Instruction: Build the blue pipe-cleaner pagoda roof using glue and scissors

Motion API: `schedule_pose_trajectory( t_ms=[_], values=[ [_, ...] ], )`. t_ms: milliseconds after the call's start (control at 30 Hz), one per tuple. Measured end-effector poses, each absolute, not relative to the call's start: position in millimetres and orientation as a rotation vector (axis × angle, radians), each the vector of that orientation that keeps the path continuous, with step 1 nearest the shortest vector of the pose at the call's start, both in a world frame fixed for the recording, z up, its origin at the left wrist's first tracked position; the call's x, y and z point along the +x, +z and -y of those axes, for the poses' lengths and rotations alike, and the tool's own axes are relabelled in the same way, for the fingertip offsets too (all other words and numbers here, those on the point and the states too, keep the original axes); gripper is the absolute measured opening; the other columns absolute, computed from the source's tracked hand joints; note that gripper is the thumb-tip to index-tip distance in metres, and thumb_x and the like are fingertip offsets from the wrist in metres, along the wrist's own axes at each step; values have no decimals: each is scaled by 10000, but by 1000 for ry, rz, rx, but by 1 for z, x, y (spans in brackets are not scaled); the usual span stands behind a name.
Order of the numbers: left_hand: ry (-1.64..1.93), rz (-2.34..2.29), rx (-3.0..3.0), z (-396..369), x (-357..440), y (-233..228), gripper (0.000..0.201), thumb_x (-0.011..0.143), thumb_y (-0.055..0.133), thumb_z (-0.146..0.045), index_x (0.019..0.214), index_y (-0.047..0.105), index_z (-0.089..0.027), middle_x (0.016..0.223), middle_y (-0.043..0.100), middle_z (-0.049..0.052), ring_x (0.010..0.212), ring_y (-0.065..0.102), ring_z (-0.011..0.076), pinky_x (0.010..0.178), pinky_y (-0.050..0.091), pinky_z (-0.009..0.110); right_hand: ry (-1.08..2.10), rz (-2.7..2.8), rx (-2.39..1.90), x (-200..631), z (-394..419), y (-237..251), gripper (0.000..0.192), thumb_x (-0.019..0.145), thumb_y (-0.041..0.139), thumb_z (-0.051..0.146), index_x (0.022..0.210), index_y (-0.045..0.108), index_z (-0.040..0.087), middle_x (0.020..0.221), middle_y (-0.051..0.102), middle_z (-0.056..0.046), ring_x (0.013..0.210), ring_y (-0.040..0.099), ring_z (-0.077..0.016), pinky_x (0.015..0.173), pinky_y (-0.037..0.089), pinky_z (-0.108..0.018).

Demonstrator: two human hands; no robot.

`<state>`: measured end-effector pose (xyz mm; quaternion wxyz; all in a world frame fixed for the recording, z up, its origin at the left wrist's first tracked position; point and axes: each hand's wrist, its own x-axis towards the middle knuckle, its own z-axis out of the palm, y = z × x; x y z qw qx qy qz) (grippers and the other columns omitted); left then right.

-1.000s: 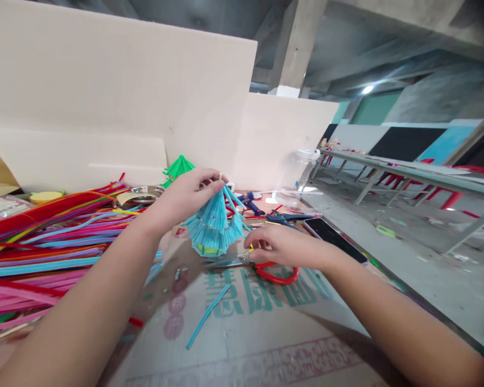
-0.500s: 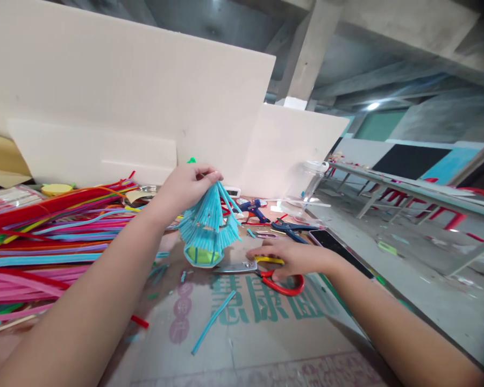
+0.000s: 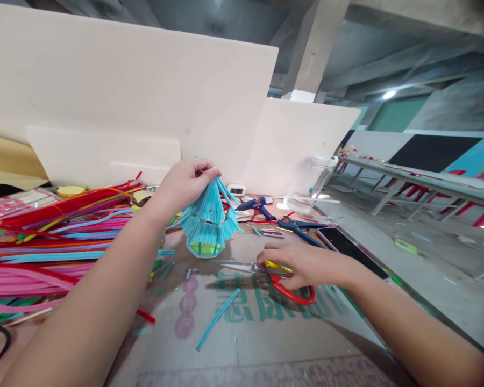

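My left hand (image 3: 191,185) pinches the top of a light-blue, cone-shaped pipe-cleaner craft (image 3: 210,217), holding it upright. Strips fan down its sides in tiers, and a green panelled base (image 3: 205,249) shows underneath. On the right, my right hand (image 3: 296,263) has its fingers round the handles of a pair of scissors (image 3: 293,293), one loop red and the other yellow. Their blades point left, just below and to the right of the craft's base, apart from it. A cut piece of blue pipe cleaner (image 3: 218,319) lies on the board in front.
Bundles of coloured pipe cleaners (image 3: 32,274) cover the left side. Behind my hands lie a glue gun (image 3: 258,207), blue-handled pliers (image 3: 300,228), a small digital timer (image 3: 236,190) and a phone (image 3: 350,250). A clear bottle (image 3: 320,180) stands by white upright panels (image 3: 125,80).
The view has shifted slightly. My right hand has closed more around the scissors' handles, and the scissors sit a little farther right. My left hand keeps its pinch on the craft.
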<state>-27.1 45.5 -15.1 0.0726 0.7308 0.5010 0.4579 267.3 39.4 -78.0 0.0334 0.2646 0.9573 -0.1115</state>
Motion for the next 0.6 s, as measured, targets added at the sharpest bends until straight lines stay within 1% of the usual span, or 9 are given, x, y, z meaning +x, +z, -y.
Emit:
schedule_pose_trajectory(
  t_ms=[67,167,233,333,400,467,600],
  values=[
    [1391,-1500,2183,-45,-29,-14,301,860,503,-394,805,686,-161,660,594,2,605,499,140,563,350,251,-605,-2934,816,271,-38,-70,443,772,638,220,1212,611,256,1100,653,-57,950,614,-208,831,451,-297],
    [1419,-1501,2183,-46,-32,-14,291,863,503,-380,790,681,-162,658,587,4,608,494,141,558,343,252,-1000,-2918,872,277,-37,-62,449,826,589,257,1272,558,224,1026,652,-59,894,618,-191,793,481,-298],
    [1427,-1513,2206,-46,-32,-13,293,868,499,-379,787,681,-164,645,577,5,611,490,144,549,332,253,-1132,-2933,941,283,-36,-57,495,837,585,282,1322,503,217,1001,637,-55,874,612,-185,768,493,-296],
    [1427,-1520,2253,-45,-32,-13,302,874,487,-377,797,686,-163,654,589,8,622,497,148,553,329,256,-1063,-2907,1106,294,-37,-47,585,754,672,247,1312,499,253,1074,626,-60,890,611,-199,767,493,-296],
    [1420,-1532,2290,-43,-31,-13,304,879,478,-365,805,689,-160,683,611,14,636,507,150,568,337,260,-1015,-2783,1229,300,-38,-43,576,735,659,211,1289,518,285,1086,638,-54,861,626,-206,738,494,-297],
    [1417,-1548,2337,-41,-29,-12,295,882,477,-349,821,694,-159,728,638,20,663,525,155,598,354,267,-993,-2690,1290,304,-40,-42,555,736,626,206,1274,530,300,1051,658,-44,861,639,-219,726,494,-301],
    [1419,-1558,2433,-38,-22,-12,282,885,481,-336,871,705,-165,848,686,38,775,580,186,694,402,289,-917,-2810,1209,300,-46,-49,550,690,659,251,1232,574,289,1116,647,-34,1019,604,-261,837,475,-323]
  ],
)
